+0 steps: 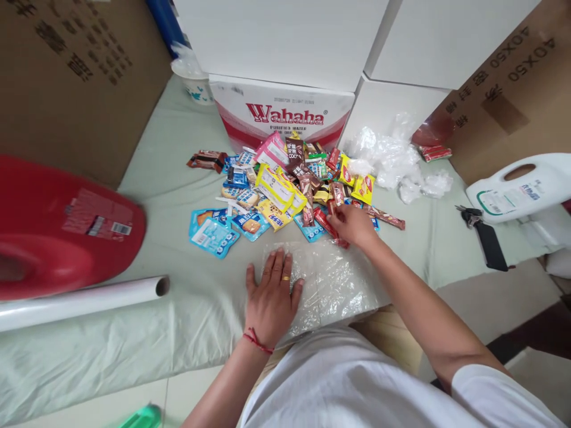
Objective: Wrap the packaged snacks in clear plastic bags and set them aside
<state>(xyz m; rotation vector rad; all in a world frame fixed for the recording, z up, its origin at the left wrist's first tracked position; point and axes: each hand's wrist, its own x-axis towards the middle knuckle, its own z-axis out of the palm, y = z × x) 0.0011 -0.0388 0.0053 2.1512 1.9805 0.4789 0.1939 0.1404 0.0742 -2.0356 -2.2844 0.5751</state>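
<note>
A pile of wrapped snacks in yellow, blue, brown, red and pink packets, among them a yellow packet (275, 188), lies before a Wahaha carton. My left hand (272, 288) rests flat with fingers spread on the left part of a clear plastic bag (332, 282) at the table's front edge. At the right front of the pile, my right hand (355, 226) has its fingers closed at a red packet (325, 223); its fingertips are partly hidden, so the hold is hard to make out. Blue packets (215, 236) lie at the pile's left.
The Wahaha carton (285, 113) stands behind. Crumpled clear bags (388, 157) lie right of the pile. Farther right are a white jug (521, 187) and black-handled shears (488, 241). At left are a red container (98, 229), a white tube (84, 300) and a paper cup (196, 86).
</note>
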